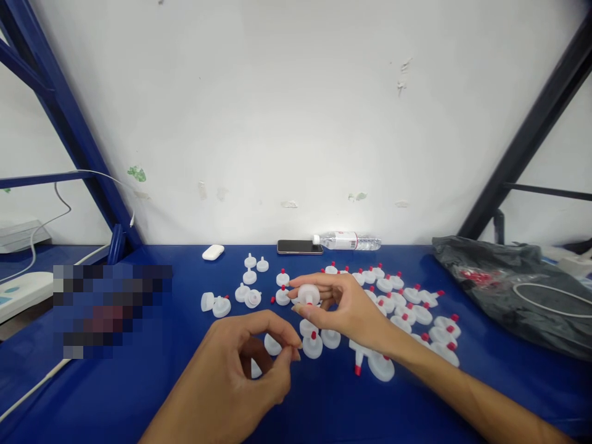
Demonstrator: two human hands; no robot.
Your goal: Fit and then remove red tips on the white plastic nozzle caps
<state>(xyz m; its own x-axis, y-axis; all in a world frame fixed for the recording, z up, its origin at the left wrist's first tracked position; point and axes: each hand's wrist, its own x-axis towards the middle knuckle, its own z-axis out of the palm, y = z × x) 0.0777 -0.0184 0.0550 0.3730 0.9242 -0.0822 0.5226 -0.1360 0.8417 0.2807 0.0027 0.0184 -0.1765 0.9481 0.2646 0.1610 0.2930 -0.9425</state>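
My right hand (340, 305) grips a white plastic cap (308, 294) between thumb and fingers, with a bit of red showing at its lower side. Lower and to the left, my left hand (259, 364) has its thumb and index finger pinched together; what they hold, if anything, is too small to tell. Just right of the left fingertips sits a white cap with a red tip (312, 346). Many more red-tipped white caps (382, 367) lie around and beyond my right hand. Several white caps without red tips (250, 276) stand at the left.
Along the wall lie a black phone (300, 247), a water bottle (349, 240) and a small white case (213, 251). A dark plastic bag (518, 296) covers the right side of the blue table (185, 394). A white power strip (28, 293) is at far left.
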